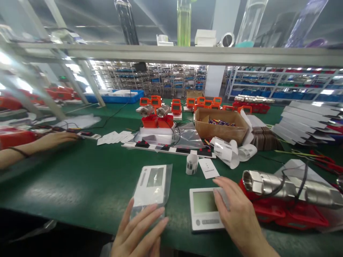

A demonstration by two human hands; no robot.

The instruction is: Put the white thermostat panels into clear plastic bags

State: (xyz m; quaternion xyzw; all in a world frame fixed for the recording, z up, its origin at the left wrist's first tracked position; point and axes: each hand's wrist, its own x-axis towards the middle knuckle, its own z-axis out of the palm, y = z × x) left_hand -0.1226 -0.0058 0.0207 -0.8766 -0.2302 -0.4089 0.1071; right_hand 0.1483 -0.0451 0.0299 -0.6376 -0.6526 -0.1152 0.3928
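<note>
Here, lower centre of the frame:
Left hand (139,232): open, fingers spread, fingertips on the near end of the bagged white panel (152,185).
Right hand (235,217): open, flat on the right edge of the bare white display unit (205,208).
Just right: metal fitting (284,185) on a red base.
Surface: green table (80,178).

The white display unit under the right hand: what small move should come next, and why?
Probably slide the white display unit left toward the clear bag. The right hand lies flat across the unit's right side, not gripping it, and the left hand rests on the near end of the bag, which already holds a similar unit. Bare green table separates the two, so a short slide looks unobstructed.
</note>
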